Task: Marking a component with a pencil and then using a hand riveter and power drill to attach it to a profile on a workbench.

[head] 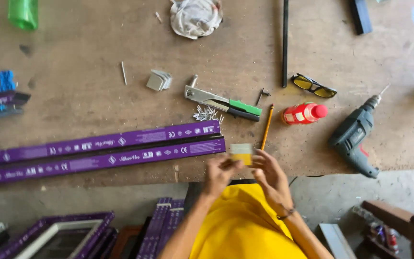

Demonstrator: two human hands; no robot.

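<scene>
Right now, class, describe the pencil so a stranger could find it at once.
Start at the brown workbench and find the red bottle right of centre. Just left of it lies the pencil, pointing toward the hands. It is thin and orange-yellow, unlike the green-handled riveter beside it.

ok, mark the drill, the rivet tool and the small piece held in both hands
drill (353, 139), head view, on its grey-green body.
rivet tool (219, 101), head view, mid-handle.
small yellow piece (241, 154), head view, on its flat face between the fingertips.

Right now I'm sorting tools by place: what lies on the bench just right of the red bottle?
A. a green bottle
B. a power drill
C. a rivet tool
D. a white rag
B: the power drill lies to the right of the red bottle.
</scene>
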